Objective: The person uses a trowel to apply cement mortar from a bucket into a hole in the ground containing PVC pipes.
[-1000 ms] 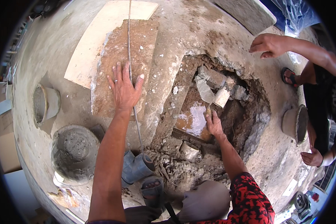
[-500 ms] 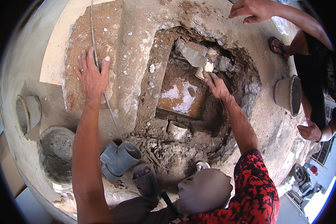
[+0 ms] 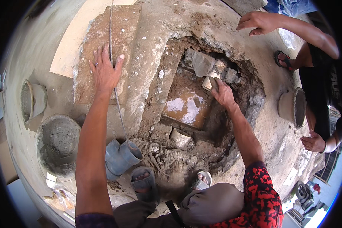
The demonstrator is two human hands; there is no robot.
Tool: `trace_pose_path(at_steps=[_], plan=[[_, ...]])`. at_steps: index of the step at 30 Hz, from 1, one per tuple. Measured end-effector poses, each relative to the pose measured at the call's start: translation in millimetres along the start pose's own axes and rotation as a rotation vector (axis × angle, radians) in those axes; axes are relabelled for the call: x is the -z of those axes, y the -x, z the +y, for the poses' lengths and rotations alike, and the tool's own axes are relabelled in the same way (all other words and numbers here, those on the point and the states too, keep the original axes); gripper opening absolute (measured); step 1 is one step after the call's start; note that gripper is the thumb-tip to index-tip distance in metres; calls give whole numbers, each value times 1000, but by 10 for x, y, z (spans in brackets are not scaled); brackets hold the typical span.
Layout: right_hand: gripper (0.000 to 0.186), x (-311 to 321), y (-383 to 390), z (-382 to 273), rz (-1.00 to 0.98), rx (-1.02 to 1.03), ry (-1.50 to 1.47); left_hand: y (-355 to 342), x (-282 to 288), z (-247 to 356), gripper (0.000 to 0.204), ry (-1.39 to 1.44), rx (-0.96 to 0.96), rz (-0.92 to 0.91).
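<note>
My left hand (image 3: 105, 74) lies flat with its fingers spread on a rough brown slab (image 3: 99, 41), beside a thin grey cable (image 3: 117, 100) that crosses it. My right hand (image 3: 224, 95) reaches into a broken-out pit, its fingers closed on a small greyish-brown piece (image 3: 214, 84) whose kind I cannot make out. Right by it are a pale chunk (image 3: 206, 84) and a larger grey stone (image 3: 202, 64) at the pit's far side. Muddy water (image 3: 195, 118) lies in the square hollow below, and a pale pipe end (image 3: 180, 138) sticks out of the near soil.
A grey pipe fitting (image 3: 121, 156) stands by my left foot, the cable running into it. Buckets (image 3: 60, 133) (image 3: 38, 99) with grey mortar stand at left; another bucket (image 3: 285, 104) stands at right. There, a co-worker's hand (image 3: 259, 23) hovers over the floor.
The whole view has shifted slightly. My left hand still rests on the slab, and my right hand stays by the stones in the pit with its fingers closed.
</note>
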State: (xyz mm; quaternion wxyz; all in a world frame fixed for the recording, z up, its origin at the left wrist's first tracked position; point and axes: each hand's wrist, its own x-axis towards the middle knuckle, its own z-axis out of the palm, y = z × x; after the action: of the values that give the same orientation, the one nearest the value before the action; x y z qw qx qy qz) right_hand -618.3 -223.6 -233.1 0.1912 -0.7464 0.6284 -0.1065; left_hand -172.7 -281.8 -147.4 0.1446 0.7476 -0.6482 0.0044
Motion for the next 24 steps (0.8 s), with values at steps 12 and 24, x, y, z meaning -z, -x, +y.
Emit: trace_pose_path(at_steps=[12, 24], plan=[[54, -405, -399, -392, -30, -104, 56, 26, 14, -5, 72, 36, -15, 9], [44, -188, -198, -544, 53, -213, 118, 20, -23, -35, 73, 7, -6, 0]])
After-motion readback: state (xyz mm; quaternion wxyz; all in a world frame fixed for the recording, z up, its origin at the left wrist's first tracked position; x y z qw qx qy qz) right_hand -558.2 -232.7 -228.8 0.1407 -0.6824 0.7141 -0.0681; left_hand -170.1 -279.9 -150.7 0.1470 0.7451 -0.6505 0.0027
